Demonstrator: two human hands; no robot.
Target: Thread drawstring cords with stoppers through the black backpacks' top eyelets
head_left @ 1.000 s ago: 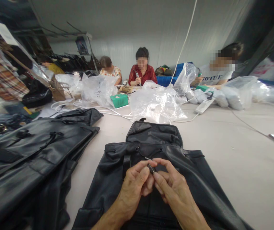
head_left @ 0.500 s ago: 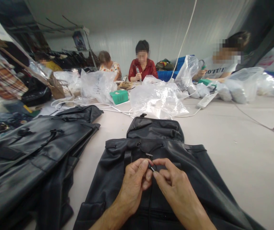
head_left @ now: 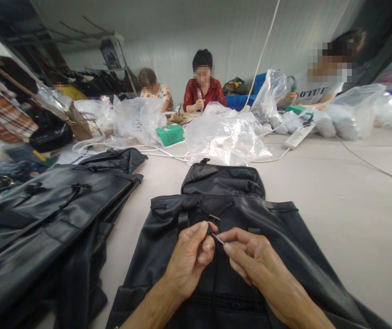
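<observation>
Leather backpack [head_left: 237, 228]: black, laid flat on the table [head_left: 353, 214].
Left hand [head_left: 189, 258]: pinched on the drawstring [head_left: 212, 228].
Right hand [head_left: 250, 258]: pinched on a cord tip [head_left: 218, 238].

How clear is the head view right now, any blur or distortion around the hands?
Head view: left hand, right hand and black bag are sharp and evenly lit; the left edge is blurred, and the wide lens bows the table edges.
</observation>
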